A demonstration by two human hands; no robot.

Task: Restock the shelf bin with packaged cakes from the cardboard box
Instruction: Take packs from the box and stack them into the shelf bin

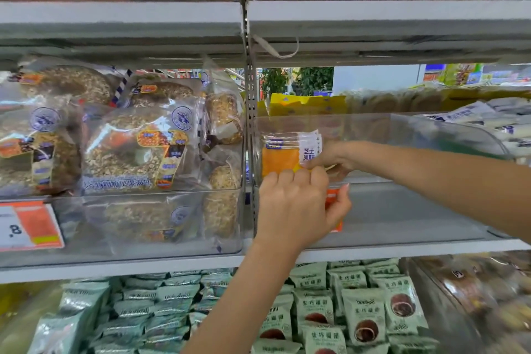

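A small stack of packaged cakes (283, 154), clear film over orange-yellow slices with white label edges, is held upright at the front left corner of the clear shelf bin (402, 129), against its left wall. The rest of the bin appears nearly bare behind its transparent front. The cardboard box is not in view.

The right hand (334, 158) is reached into the bin from the right, and its fingers are closed on the right edge of the stack; the exact pinch is partly hidden by the other hand. The left hand (298, 207) is raised in front of the bin's front wall, its fingers curled over the wall's top edge toward the lower part of the stack. Whether it grips the packs or only steadies them cannot be told. An orange price tag (333, 201) on the bin front is partly covered by this hand.

The packs are judged light, soft and easily crushed, with a slippery film wrapper that lets them slide on one another. Hold is best taken across the flat faces or along the sealed edges, with the stack squeezed only gently.

To the left, a second bin holds bagged grain-topped ring breads (126, 149). On the shelf below, green packaged pastries (362, 316) are ranged.
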